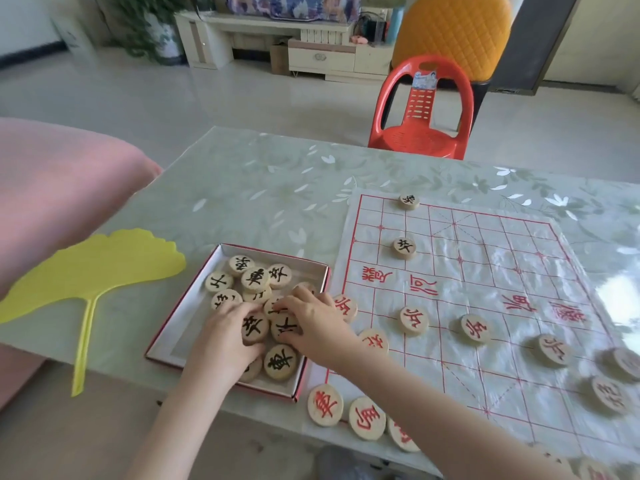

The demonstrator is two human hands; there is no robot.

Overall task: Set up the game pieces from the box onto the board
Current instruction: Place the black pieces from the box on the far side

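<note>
Two hands are held close together inside the box point(187, 317), which lies on the table point(259, 188) just left of the board point(485, 271). The left hand point(221, 341) is curled round a black disc point(254, 328), fingers above and thumb below. The right hand point(313, 323) is curled round a neighbouring black disc point(286, 328) in the same manner. About a dozen black-lettered discs are counted in the box, all flat and face up, some overlapping, some partly hidden by the hands. The box is set obliquely, its sides running from near left to far right. The board's long axis runs away from the viewer, leaning slightly rightward. Two far black discs point(404, 247) are placed on its far half, near the left edge. At least ten red-lettered discs point(414, 320) are counted on the near half: a row of five, two behind it, and three along the near edge, the last partly covered by the right forearm. One yellow fan point(93, 268) lies left of the box, handle pointing toward the viewer.
</note>
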